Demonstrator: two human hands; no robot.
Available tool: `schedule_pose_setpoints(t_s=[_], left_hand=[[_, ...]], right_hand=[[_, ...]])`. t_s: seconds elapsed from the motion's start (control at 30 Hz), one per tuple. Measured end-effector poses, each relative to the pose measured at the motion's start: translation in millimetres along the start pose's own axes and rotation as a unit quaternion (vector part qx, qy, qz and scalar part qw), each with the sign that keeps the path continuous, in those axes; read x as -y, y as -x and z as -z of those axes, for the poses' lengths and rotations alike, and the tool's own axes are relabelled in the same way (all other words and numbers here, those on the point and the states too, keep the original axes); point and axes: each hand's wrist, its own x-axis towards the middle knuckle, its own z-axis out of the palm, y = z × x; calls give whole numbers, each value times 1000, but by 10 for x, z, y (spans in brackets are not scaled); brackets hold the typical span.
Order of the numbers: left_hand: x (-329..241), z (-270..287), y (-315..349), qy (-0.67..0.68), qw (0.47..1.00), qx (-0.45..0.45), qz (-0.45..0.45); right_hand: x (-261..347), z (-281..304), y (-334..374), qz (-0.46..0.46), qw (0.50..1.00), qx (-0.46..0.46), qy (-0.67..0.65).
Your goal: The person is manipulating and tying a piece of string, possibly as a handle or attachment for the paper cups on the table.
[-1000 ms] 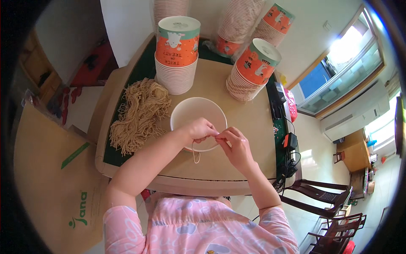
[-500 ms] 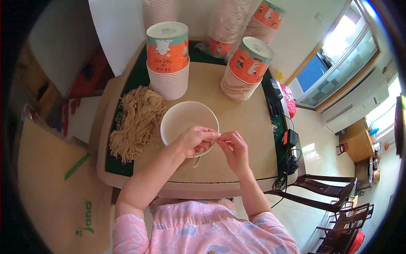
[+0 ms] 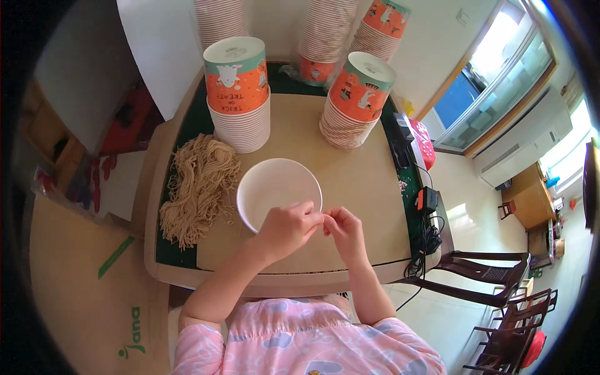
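A white paper bucket (image 3: pixel 275 181) stands mouth up on the table in front of me. At its near right rim, my left hand (image 3: pixel 289 226) is closed in a pinch, and its knuckles cover part of the rim. My right hand (image 3: pixel 345 232) pinches just beside it, with the fingertips of both hands nearly touching. Between them is the end of a thin beige cord, mostly hidden by the fingers. A loose heap of beige cords (image 3: pixel 199 187) lies to the left of the bucket.
Upside-down stacks of printed orange and green paper buckets stand behind, one at left (image 3: pixel 237 94) and one at right (image 3: pixel 357 103). More wrapped stacks (image 3: pixel 325 37) are against the wall. A power strip with black cables (image 3: pixel 427 237) runs along the table's right edge, near a dark wooden chair (image 3: pixel 487 272).
My left hand has turned and lowered slightly, knuckles now upward. The cord loop that hung below it is no longer visible. My head view has shifted a little; the bucket stays put.
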Motion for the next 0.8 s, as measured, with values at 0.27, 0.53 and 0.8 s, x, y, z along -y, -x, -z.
schedule_pose_setpoints(t_s=[0.27, 0.53, 0.8], left_hand=[[-71, 38, 17, -92, 994, 20, -51], [-19, -6, 33, 69, 996, 46, 26], [11, 28, 31, 198, 971, 36, 132]], right_hand=[[-97, -43, 71, -39, 995, -2, -90], [-68, -180, 120, 11, 993, -76, -91], [-62, -107, 132, -110, 961, 7, -254]])
